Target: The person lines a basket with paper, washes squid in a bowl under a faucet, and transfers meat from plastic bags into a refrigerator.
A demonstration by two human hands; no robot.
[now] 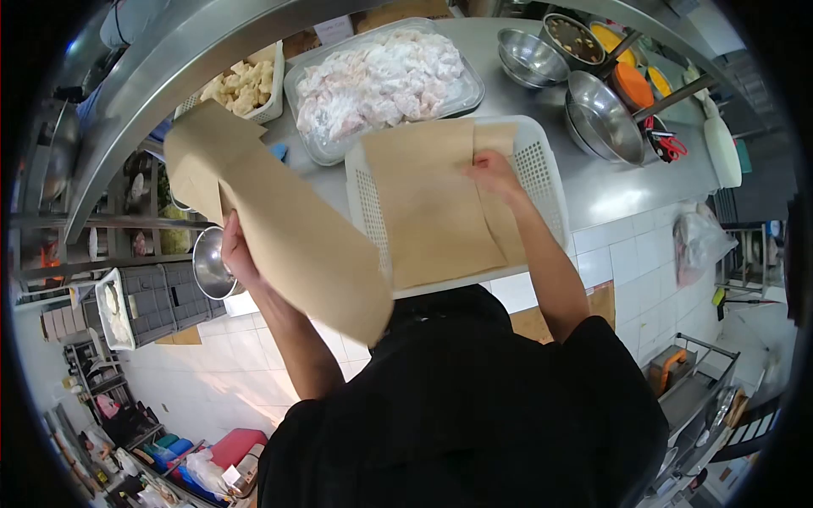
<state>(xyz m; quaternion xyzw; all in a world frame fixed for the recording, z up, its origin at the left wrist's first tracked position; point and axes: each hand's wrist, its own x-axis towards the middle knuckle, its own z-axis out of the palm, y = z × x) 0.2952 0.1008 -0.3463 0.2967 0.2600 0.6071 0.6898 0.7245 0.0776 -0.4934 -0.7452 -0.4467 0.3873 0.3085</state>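
Observation:
My left hand (240, 251) is closed on the edge of loose brown paper (292, 229), which hangs at a slant over the left side of a white perforated plastic basket (542, 173). More brown paper (428, 207) lies flat inside that basket, its pieces overlapping at the right. My right hand (494, 175) is over this lining with fingers curled and pinched at the overlapping edge. Behind the basket stands a clear tray (318, 152) heaped with white-floured raw pieces (381, 76), which look like chicken.
Pale battered pieces (241, 89) fill another white basket at the upper left. Steel bowls (605, 118) and red-handled scissors (671, 148) are on the steel counter (605, 199) to the right. A metal rail (118, 102) arches across the top left. One steel bowl (212, 264) sits below my left hand.

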